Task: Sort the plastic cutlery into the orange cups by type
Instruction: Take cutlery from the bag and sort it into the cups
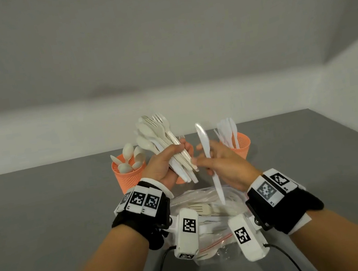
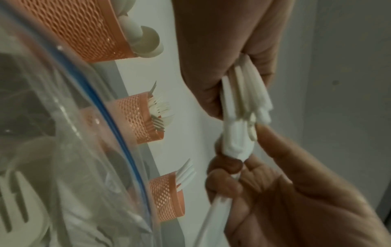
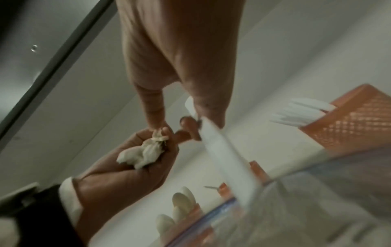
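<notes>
My left hand (image 1: 165, 164) grips a bundle of mixed white cutlery (image 1: 156, 131), spoons, forks and knives fanned upward. My right hand (image 1: 224, 163) pinches a single white knife (image 1: 203, 137), blade up, just right of the bundle. Three orange mesh cups stand behind: the left cup (image 1: 127, 177) holds spoons, the right cup (image 1: 243, 145) holds knives. The middle cup (image 2: 137, 118) holds forks and is mostly hidden behind my left hand in the head view. In the right wrist view the knife (image 3: 224, 153) crosses blurred beside the bundle's handle ends (image 3: 143, 153).
A clear zip bag (image 1: 208, 197) with more cutlery, a fork among it, lies on the grey table (image 1: 45, 213) between my wrists, in front of the cups. A white wall rises right behind the cups. Wrist camera cables trail toward me.
</notes>
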Tool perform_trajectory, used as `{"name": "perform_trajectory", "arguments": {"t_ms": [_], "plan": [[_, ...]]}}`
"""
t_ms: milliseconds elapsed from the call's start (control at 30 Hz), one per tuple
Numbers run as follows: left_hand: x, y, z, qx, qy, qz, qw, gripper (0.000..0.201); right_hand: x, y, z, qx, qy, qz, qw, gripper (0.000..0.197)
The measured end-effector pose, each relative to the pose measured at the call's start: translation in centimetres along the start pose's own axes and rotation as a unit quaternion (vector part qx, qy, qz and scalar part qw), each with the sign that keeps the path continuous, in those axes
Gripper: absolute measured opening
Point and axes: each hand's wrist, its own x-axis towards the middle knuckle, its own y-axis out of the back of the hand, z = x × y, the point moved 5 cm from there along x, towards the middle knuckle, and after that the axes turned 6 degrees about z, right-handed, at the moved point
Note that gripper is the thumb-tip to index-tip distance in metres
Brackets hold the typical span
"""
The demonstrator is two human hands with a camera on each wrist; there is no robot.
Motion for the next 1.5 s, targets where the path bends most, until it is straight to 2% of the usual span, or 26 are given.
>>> {"name": "perform_trajectory", "arguments": {"t_ms": [67, 100, 233, 400, 433, 533, 567, 633, 733, 833, 1033, 1167, 1233, 1300, 1367, 1433, 1500], "plan": [[-0.1, -0.4, 0.0, 0.013, -0.005, -0.006, 1.0, 0.013, -0.2, -0.6, 0.8, 0.019, -0.014, -0.06, 0.998, 0.033], [-0.1, -0.7, 0.0, 0.018, -0.005, -0.009, 1.0, 0.013, -0.2, -0.7, 0.8, 0.02, -0.011, -0.072, 0.997, 0.034], [0.2, -1.2, 0.1, -0.018, -0.013, 0.046, 0.999, 0.021, 0.1, -0.2, 0.7, 0.031, 0.002, -0.097, 0.995, 0.039], [0.6, -2.9, 0.1, -0.034, -0.027, 0.066, 0.997, 0.054, 0.7, 1.5, 1.2, 0.03, 0.015, -0.13, 0.991, 0.042], [0.7, -3.0, 0.1, -0.041, -0.032, 0.08, 0.995, 0.051, 0.8, 1.9, 1.4, 0.033, 0.011, -0.139, 0.99, 0.043], [1.4, -3.2, -0.2, -0.085, -0.04, 0.124, 0.988, 0.019, 1.2, 3.9, 2.5, 0.006, -0.013, -0.145, 0.989, 0.038], [1.7, -3.2, -0.5, -0.101, -0.042, 0.141, 0.984, 0.016, 1.4, 4.6, 2.8, -0.003, -0.027, -0.15, 0.988, 0.037], [2.4, -3.1, -1.5, -0.128, -0.04, 0.165, 0.977, 0.017, 1.7, 5.5, 3.5, -0.005, -0.055, -0.17, 0.984, 0.029], [3.1, -3.6, -2.7, -0.138, -0.038, 0.165, 0.976, 0.015, 2.4, 6.0, 4.4, -0.022, -0.06, -0.168, 0.984, 0.007], [3.6, -3.7, -3.4, -0.142, -0.033, 0.173, 0.974, 0.013, 3.0, 6.4, 5.4, -0.053, -0.055, -0.168, 0.983, 0.01], [3.5, -2.8, -4.5, -0.155, -0.016, 0.193, 0.969, 0.003, 3.6, 8.0, 6.4, -0.133, -0.049, -0.244, 0.959, 0.024], [3.2, -2.8, -4.6, -0.177, -0.026, 0.203, 0.963, 0.004, 4.1, 8.7, 6.3, -0.136, -0.073, -0.252, 0.955, 0.022], [3.1, -2.8, -4.7, -0.177, -0.026, 0.202, 0.963, 0.005, 4.1, 8.6, 6.0, -0.17, -0.055, -0.251, 0.951, 0.017], [3.3, -2.7, -4.8, -0.17, -0.029, 0.202, 0.964, 0.006, 4.1, 8.0, 5.6, -0.199, 0.002, -0.234, 0.952, 0.006], [3.3, -2.7, -4.8, -0.158, -0.04, 0.218, 0.962, 0.009, 4.1, 7.5, 5.5, -0.211, 0.046, -0.224, 0.95, 0.019], [3.1, -2.9, -4.4, -0.166, -0.056, 0.229, 0.958, 0.013, 4.1, 7.5, 5.6, -0.24, 0.048, -0.256, 0.935, 0.024], [3.1, -2.5, -3.7, -0.183, -0.081, 0.233, 0.952, 0.015, 3.8, 8.2, 5.9, -0.262, 0.024, -0.302, 0.916, 0.013]]}}
